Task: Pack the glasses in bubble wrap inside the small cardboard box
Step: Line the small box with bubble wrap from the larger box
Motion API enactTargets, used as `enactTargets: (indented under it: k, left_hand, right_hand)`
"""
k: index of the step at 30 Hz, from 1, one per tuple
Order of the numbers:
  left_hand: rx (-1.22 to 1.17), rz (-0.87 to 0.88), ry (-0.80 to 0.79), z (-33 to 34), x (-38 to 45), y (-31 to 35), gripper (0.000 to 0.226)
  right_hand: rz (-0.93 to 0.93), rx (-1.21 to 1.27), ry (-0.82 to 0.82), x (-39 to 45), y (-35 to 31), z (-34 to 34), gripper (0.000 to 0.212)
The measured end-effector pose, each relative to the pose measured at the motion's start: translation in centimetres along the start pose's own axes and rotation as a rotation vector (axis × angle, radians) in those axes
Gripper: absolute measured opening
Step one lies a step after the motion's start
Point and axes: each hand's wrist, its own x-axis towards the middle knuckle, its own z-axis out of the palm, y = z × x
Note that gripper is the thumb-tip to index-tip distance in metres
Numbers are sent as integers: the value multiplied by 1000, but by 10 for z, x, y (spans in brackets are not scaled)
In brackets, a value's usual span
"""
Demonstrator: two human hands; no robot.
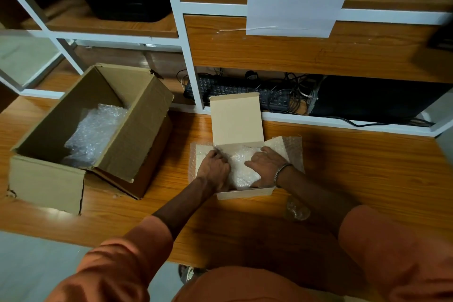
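Both hands, left [212,167] curled, right [266,167] flat, press crinkled clear bubble wrap [241,165] into the small cardboard box [245,194].

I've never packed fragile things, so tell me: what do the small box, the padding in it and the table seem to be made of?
Small box: pale matte cardboard, thin folded flaps. Padding: clear plastic bubble wrap, dotted with glinting bubbles. Table: glossy wood-grain surface, possibly laminate rather than solid wood.

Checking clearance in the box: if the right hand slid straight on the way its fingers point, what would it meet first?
The right hand points left across the bubble wrap in the small cardboard box. Most likely it meets the left hand first, though depth is unclear.
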Motion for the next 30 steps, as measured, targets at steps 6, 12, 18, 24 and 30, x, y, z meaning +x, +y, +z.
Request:
enactTargets:
  k: [6,12,18,24,30]
  left_hand:
    - [-71,43,-16,0,2,-4,68]
    - [-242,-88,258,-37,-28,-53,56]
    - [-305,-348,510,-74,-90,-140,53]
    - [-336,-631,589,-59,-160,-232,56]
    - [-593,-731,544,-8,-225,-299,61]
  right_hand:
    - [-2,19,-97,0,0,-17,78]
    - [12,282,44,18,17,-83,52]
    - [-4,308,465,63,-2,-187,28]
    - [-51,349,725,118,-55,-272,24]
    - [-195,418,564,170,-110,-321,33]
